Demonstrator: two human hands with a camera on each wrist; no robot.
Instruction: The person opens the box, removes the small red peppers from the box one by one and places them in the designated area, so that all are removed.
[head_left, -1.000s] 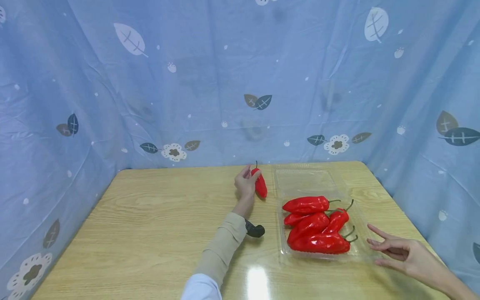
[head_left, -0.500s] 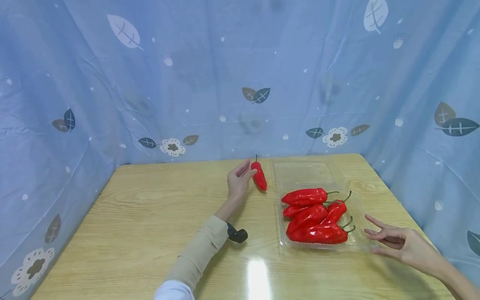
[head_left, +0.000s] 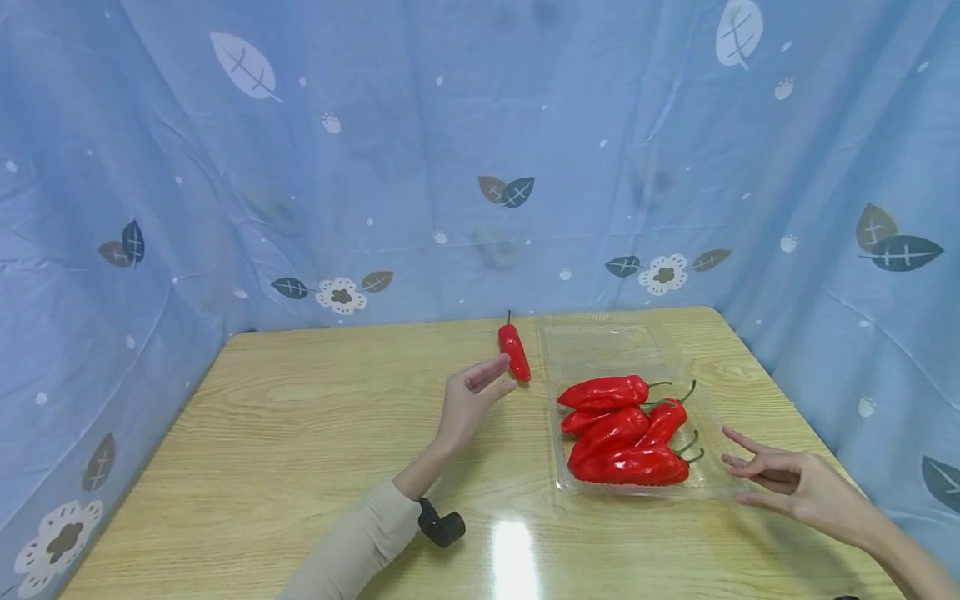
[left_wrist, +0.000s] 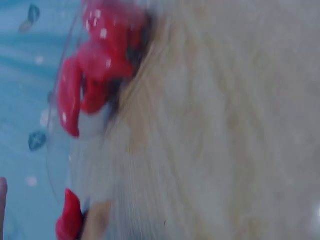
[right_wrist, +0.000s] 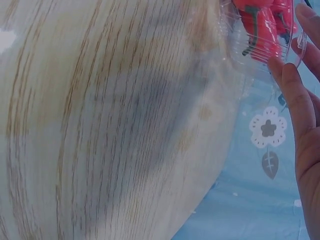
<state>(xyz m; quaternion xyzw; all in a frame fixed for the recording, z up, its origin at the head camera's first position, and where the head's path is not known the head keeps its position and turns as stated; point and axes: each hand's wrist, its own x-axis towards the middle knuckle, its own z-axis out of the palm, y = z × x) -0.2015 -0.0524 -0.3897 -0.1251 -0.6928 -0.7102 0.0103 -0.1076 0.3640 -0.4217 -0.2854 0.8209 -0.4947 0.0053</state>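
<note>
My left hand, fingers loosely extended and holding nothing, is over the table just in front of a lone red pepper with a thin dark stem. In the head view its fingertips overlap the pepper's lower end. The left wrist view is blurred and shows that pepper near the bottom. On the right, a clear plastic clamshell box lies with its lid folded back, several glossy red peppers heaped inside. My right hand has its spread fingertips at the box's right rim; in the right wrist view the fingers overlap the clear edge.
A wood-grain table carries everything. Behind it and at both sides hangs a blue curtain with leaf and flower prints. A black wrist-camera mount sits at my left wrist, beside the beige sleeve. The box's lid lies toward the back.
My left hand has let go of the lone pepper and drawn back toward me and to the left. The pepper stays by the table's back edge. The right hand keeps its place at the box.
</note>
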